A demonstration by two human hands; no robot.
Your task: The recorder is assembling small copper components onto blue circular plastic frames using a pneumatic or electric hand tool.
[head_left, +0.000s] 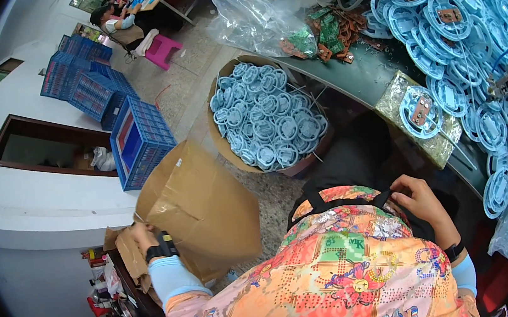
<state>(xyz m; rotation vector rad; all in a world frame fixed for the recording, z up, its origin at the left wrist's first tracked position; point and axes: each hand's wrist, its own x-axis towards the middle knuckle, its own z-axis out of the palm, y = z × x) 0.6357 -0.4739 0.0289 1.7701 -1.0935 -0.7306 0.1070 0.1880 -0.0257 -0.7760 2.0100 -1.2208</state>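
Note:
My left hand (143, 237) reaches out to the left, its fingers closed on the edge of a tall brown cardboard box (210, 214). The box leans at a tilt beside me, and its inside is mostly hidden. At my waist, my right hand (417, 198) has curled fingers at a black strap (383, 198) over my flowered top; its fingertips are partly hidden. Ahead of me, between the tilted box and the workbench, a round-topped carton (222, 143) is filled with light blue plastic ring-shaped parts (267, 112).
On the right, the green workbench (333, 79) carries a large heap of blue ring parts (480, 36), small circuit boards (333, 31) and a clear plastic bag (249, 13). Blue crates (143, 137) stand along the wall. Further off, a person (123, 25) sits near a pink stool (161, 50).

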